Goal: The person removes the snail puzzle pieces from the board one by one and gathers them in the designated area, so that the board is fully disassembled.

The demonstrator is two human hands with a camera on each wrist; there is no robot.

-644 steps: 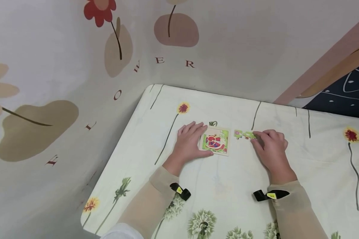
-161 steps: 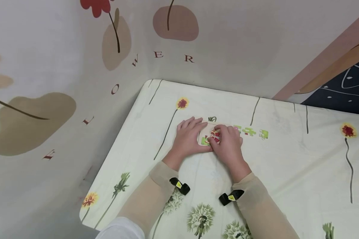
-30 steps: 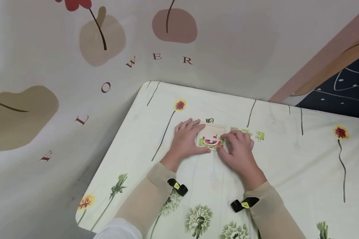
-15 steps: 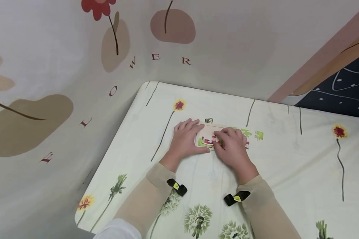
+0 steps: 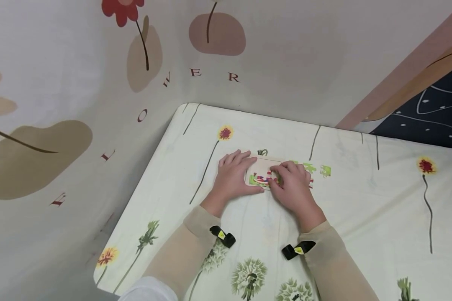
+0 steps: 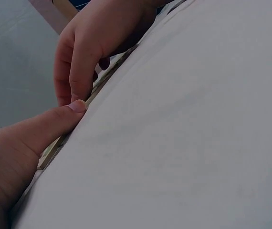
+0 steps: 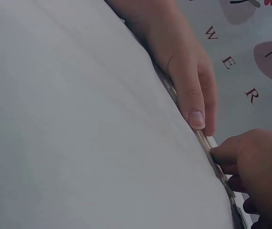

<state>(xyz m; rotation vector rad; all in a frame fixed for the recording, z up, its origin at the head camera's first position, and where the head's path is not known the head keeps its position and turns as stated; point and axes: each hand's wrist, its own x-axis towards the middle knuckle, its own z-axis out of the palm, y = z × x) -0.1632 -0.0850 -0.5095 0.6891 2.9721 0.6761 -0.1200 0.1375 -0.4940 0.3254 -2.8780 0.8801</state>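
A small square jigsaw board (image 5: 263, 163) lies on the flowered cloth in the head view. Its upper part shows bare wood; red, blue and green pieces (image 5: 260, 179) fill the lower part. My left hand (image 5: 231, 173) holds the board by its left side, thumb along the near edge and fingers at the far left corner. My right hand (image 5: 294, 184) is over the board's right part, thumb and index finger pinching at a red jigsaw piece (image 5: 269, 172), mostly hidden by the fingers. Both wrist views show the hands meeting at the board's edge.
Several loose green pieces, among them a corner piece (image 5: 325, 171), lie in a row to the right of the board. A red-edged piece (image 5: 311, 182) shows beside my right hand. The white flowered cloth (image 5: 361, 209) covers the table, with printed wall panels behind.
Since the earliest frame, the board's upper pieces have come out and more pieces lie at right. Within the last second my right hand has moved left over the board; my left stays.
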